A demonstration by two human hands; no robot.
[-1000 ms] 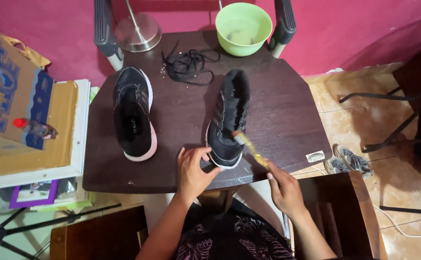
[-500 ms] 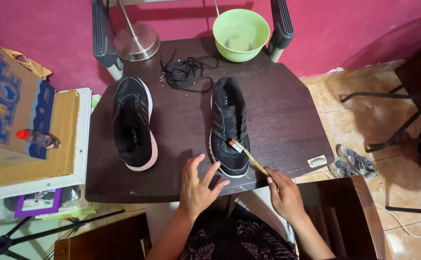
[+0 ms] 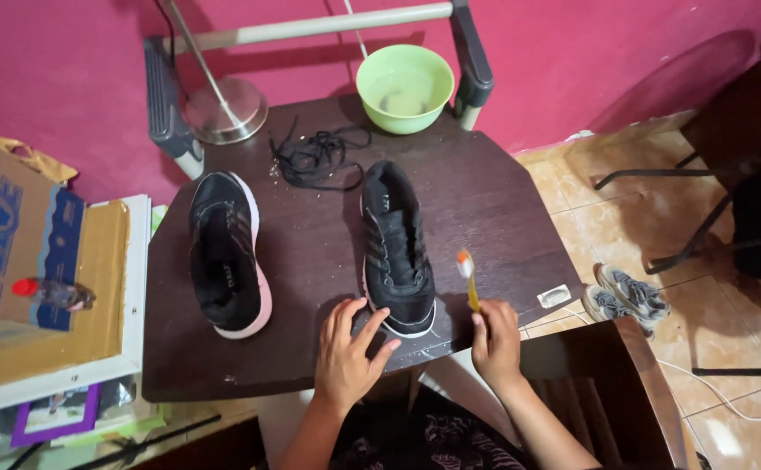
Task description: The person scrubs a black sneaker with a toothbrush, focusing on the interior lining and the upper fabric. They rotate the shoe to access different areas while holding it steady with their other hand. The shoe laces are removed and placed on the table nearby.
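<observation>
Black shoe (image 3: pixel 398 248) stands mid-table, laces (image 3: pixel 315 157) already out and lying beyond it. Left hand (image 3: pixel 345 352) spreads open at its toe; right hand (image 3: pixel 495 339) grips a toothbrush (image 3: pixel 467 277) beside it. Second shoe (image 3: pixel 224 252), left of it, looks untouched.

On the dark bench (image 3: pixel 502 209) stood two black shoes: one with a pink sole (image 3: pixel 226 254) at the left, another (image 3: pixel 398 248) in the middle. The left hand (image 3: pixel 345 352) lay spread just beside the middle shoe's near end (fingers apart), while the right hand (image 3: pixel 495 338) pinched a yellow toothbrush (image 3: pixel 468 277) upright. Loose black laces (image 3: pixel 318 155) and a green bowl (image 3: pixel 405 87) sat farther back.
</observation>
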